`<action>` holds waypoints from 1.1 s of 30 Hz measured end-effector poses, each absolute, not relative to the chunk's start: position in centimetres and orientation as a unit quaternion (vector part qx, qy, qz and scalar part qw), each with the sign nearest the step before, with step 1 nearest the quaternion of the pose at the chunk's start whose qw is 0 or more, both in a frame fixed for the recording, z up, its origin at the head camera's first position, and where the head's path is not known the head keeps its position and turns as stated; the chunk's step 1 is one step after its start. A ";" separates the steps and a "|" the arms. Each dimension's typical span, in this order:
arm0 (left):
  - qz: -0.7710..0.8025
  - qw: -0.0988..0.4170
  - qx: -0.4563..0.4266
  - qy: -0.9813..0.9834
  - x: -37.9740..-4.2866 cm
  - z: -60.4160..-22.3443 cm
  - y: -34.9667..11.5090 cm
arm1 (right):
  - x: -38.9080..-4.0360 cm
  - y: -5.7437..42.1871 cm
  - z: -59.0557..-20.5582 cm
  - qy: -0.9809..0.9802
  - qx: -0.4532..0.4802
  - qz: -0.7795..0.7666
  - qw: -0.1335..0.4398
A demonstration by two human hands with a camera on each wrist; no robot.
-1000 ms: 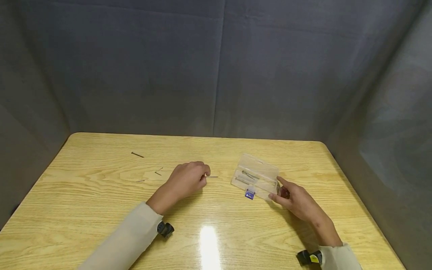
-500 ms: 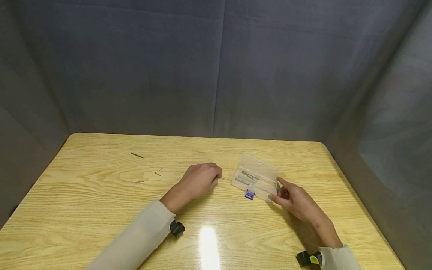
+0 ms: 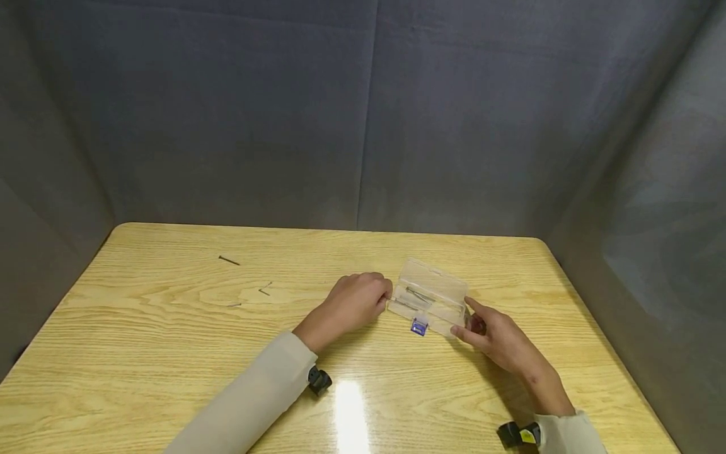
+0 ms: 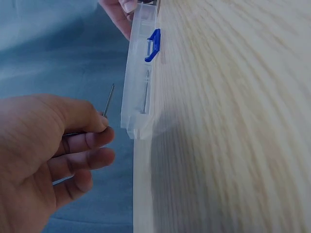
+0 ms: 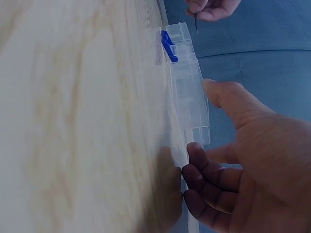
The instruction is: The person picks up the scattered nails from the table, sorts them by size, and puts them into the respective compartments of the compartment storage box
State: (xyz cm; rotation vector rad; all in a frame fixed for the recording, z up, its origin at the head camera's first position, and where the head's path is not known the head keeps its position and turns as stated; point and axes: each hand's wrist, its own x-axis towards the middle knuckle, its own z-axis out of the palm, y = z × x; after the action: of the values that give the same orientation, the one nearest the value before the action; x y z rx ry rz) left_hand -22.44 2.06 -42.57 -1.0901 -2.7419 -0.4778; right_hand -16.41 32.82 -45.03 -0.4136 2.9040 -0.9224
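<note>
One nail is pinched in the left hand, near the left end of an open clear plastic box; the right hand holds its right end. Keeping it steady and the nail lengthwise seems wise.

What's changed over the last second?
The left grip moved right, bringing the thin metal piece it pinches up to the left end of the clear box, seen from the head. Nothing newly grasped or let go. Unchanged: the open box, the right grip at its right end, the loose metal pieces on the left.
</note>
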 end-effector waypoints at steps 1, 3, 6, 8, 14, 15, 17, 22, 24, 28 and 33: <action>-0.161 0.078 -0.366 -0.913 -22.5 -42.6 2.2 | -16.4 32.8 -45.0 0.944 -0.134 -0.300 0.033; -0.163 0.082 -0.370 -0.911 -22.6 -42.6 2.6 | -16.4 32.7 -44.9 0.944 -0.133 -0.301 0.032; -0.167 0.081 -0.375 -0.908 -22.7 -42.5 3.1 | -16.5 32.7 -44.8 0.944 -0.136 -0.299 0.028; -0.167 0.079 -0.377 -0.908 -22.8 -42.5 3.5 | -16.5 32.7 -44.8 0.944 -0.137 -0.299 0.024; -0.163 0.080 -0.377 -0.908 -23.0 -42.5 4.2 | -16.4 32.7 -44.8 0.942 -0.136 -0.305 0.020; -0.164 0.081 -0.376 -0.908 -23.0 -42.6 4.3 | -16.4 32.7 -44.8 0.942 -0.136 -0.305 0.019; -0.167 0.081 -0.374 -0.909 -22.9 -42.6 4.3 | -16.4 32.8 -44.9 0.942 -0.137 -0.305 0.020; -0.176 0.081 -0.370 -0.909 -22.7 -42.6 3.8 | -16.4 32.7 -45.0 0.944 -0.139 -0.299 0.019; -0.179 0.080 -0.368 -0.909 -22.6 -42.7 3.5 | -16.5 32.8 -44.9 0.945 -0.138 -0.296 0.020; -0.175 0.072 -0.363 -0.913 -22.5 -42.7 3.0 | -16.4 32.8 -45.0 0.946 -0.132 -0.296 0.028; -0.168 0.066 -0.358 -0.916 -22.3 -42.8 2.2 | -16.4 32.8 -45.0 0.945 -0.128 -0.299 0.033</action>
State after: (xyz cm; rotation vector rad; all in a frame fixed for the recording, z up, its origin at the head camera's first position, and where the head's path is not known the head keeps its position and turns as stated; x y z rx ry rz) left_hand -22.30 2.15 -42.79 -1.0793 -2.7639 -0.5067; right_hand -16.41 32.76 -44.99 -0.3944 2.9080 -0.9202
